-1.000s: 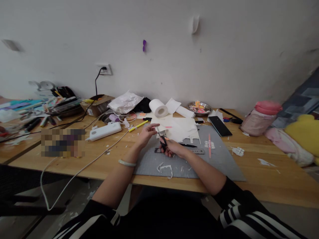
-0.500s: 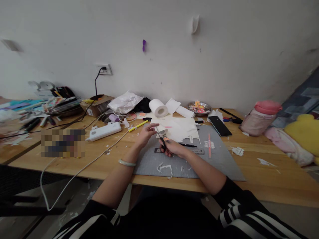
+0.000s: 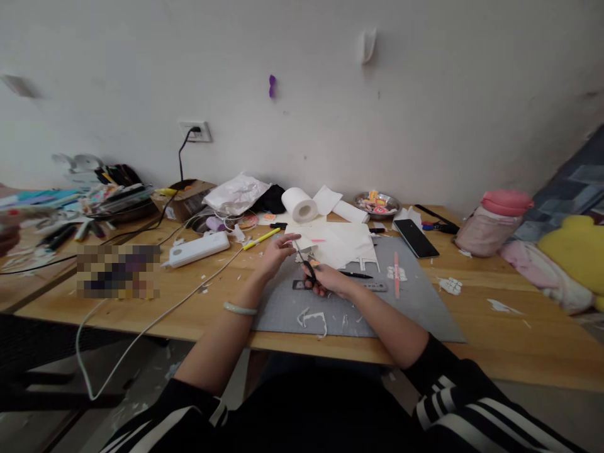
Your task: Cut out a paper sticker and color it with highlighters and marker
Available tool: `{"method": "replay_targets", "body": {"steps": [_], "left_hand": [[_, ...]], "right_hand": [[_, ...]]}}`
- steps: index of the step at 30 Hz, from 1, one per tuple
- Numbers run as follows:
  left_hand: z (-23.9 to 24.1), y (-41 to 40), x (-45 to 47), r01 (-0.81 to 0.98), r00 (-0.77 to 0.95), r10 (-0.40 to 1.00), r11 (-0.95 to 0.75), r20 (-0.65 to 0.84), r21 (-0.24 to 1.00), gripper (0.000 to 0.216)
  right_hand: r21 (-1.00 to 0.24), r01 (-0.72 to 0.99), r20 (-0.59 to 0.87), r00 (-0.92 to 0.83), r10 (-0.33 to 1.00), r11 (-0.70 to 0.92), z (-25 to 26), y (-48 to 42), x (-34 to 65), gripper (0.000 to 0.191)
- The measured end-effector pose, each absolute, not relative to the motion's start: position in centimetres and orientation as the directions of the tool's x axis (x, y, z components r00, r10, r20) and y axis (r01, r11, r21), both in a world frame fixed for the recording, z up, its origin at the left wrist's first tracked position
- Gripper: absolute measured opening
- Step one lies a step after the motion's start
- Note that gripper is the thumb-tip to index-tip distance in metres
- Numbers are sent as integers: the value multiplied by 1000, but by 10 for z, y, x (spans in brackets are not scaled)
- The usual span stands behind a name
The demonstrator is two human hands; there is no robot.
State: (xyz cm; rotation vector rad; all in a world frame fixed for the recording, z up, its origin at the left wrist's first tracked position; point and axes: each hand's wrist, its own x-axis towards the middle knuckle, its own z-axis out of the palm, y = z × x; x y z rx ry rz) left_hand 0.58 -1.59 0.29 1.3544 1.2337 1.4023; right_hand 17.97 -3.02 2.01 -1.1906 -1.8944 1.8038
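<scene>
Black-handled scissors (image 3: 309, 270) are gripped in my right hand (image 3: 325, 279), over the grey cutting mat (image 3: 415, 302). Their blades point up and left towards my left hand (image 3: 279, 251). The fingers of that hand are drawn together by the blade tips; whatever they pinch is too small to make out. Close behind the scissors lies a large white paper sheet (image 3: 337, 242) with cut edges. A metal ruler (image 3: 377, 287) runs under my right hand, and a black pen (image 3: 357, 275) rests beside it. Curled paper offcuts (image 3: 314, 319) lie nearer my body.
A pink marker (image 3: 397, 277) lies on the mat, a phone (image 3: 416, 238) right of the sheet. A power strip (image 3: 199, 250) with its white cable and a yellow marker (image 3: 262, 239) are on the left. Paper rolls (image 3: 299, 204) stand behind. Another person's hand (image 3: 7, 236) shows at the left edge.
Another person's blurred hand has come into view at the far left edge. My hands and the scissors stay in almost the same place.
</scene>
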Motion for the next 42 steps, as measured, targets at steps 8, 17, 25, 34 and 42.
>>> {"method": "replay_targets", "body": {"steps": [8, 17, 25, 34, 42], "left_hand": [[4, -16, 4, 12, -72, 984, -163, 164, 986, 22], [12, -17, -1, -98, 56, 992, -109, 115, 989, 29], [14, -20, -4, -131, 146, 985, -70, 89, 989, 45], [17, -21, -1, -18, 134, 990, -46, 48, 999, 47], [13, -20, -2, 247, 17, 999, -47, 44, 968, 20]], "right_hand": [[-923, 357, -350, -616, 706, -145, 22, -30, 181, 33], [-932, 270, -363, -674, 644, -243, 21, -20, 190, 39], [-926, 165, -345, -734, 585, -339, 29, -17, 195, 33], [-931, 237, -359, -737, 573, -279, 23, -10, 197, 35], [-916, 370, -383, -696, 607, -154, 24, -10, 199, 39]]}}
